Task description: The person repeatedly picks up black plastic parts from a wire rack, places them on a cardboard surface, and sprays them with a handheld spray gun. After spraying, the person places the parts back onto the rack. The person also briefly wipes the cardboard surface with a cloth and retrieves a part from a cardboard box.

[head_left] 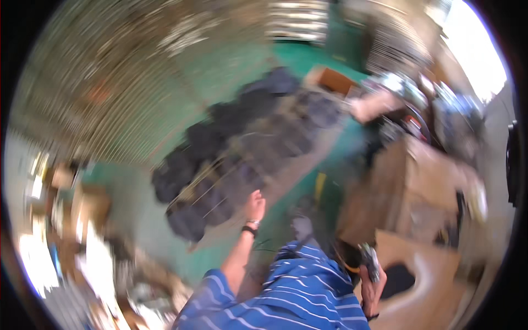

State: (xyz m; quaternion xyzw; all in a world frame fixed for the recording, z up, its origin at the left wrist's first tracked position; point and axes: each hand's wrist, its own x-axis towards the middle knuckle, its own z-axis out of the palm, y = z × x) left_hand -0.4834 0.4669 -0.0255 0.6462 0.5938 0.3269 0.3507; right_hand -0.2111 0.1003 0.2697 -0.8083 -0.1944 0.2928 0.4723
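Note:
My left hand, with a dark band at the wrist, reaches forward with its fingers stretched out and nothing visible in it. It is nearest to the close edge of a long low row of dark, rounded bundles, whose kind is lost in motion blur. At my right side, my right hand is closed around a grey and dark metallic handheld tool. Its exact kind does not show. A brown cardboard sheet with a dark patch lies beside that hand.
Large cardboard boxes stand on the right, and an open carton is beyond the bundles. A blurred bare forearm, apparently another person's, shows at the far right. The floor is green. Stacked material fills the left.

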